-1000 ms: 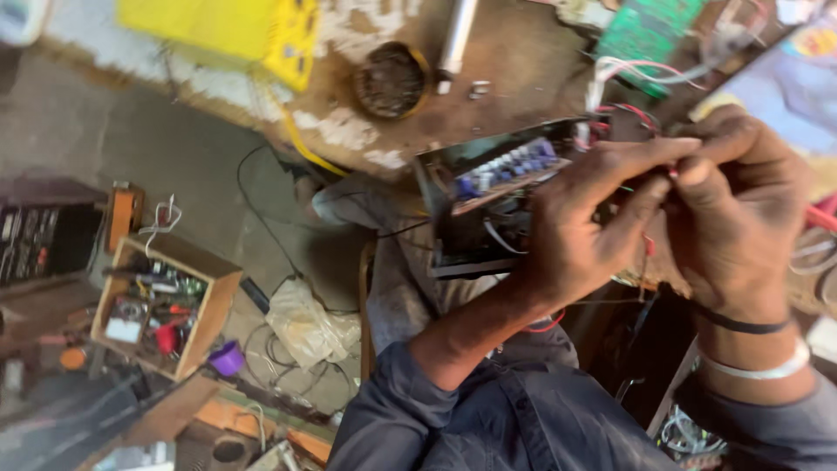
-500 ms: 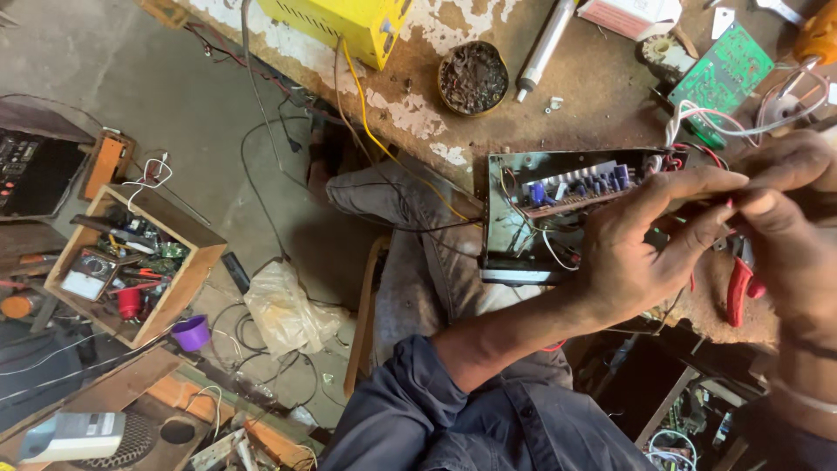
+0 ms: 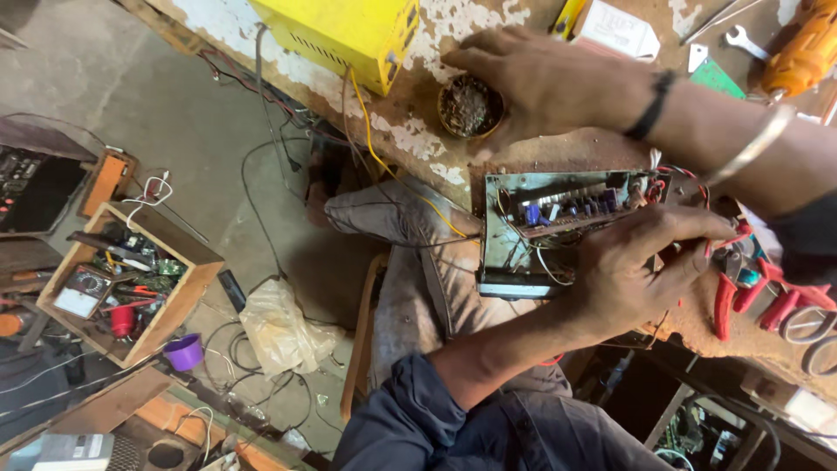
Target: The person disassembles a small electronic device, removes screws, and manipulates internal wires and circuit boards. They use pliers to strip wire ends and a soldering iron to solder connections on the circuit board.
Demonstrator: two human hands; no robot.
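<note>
- On the edge of my scarred wooden bench [image 3: 610, 153] sits the open metal chassis [image 3: 523, 253], lid off, guts showing; a circuit board [image 3: 571, 208] with blue capacitors lies across the top of it, wires looping down inside
- my left hand [image 3: 641, 275] is on the chassis's right end, fingers [image 3: 697, 228] curled over the wiring at the corner where the red leads bunch up; it's closed on the chassis, more a steadying hold than a lift
- my right hand [image 3: 545, 83] is stretched out further back on the bench, palm down over a small round tin [image 3: 469, 106] full of dark crusty stuff; fingertips are touching the tin's rim and arched over it; can't tell if it's an actual pinch or just resting there, so call it loosely cupped
- yellow metal box [image 3: 349, 35] stands just left of the tin, with a yellow wire [image 3: 384, 166] running from it down over the bench edge toward the chassis
- red-handled pliers [image 3: 741, 301] lie just right of my left hand, well within reach
- spanner [image 3: 750, 39] and an orange tool [image 3: 806, 52] sit at the far right corner
- down on the floor to my left: a wooden crate [image 3: 170, 305] stuffed with parts, a purple cup [image 3: 183, 353] beside it, and a crumpled plastic bag [image 3: 279, 327]
</note>
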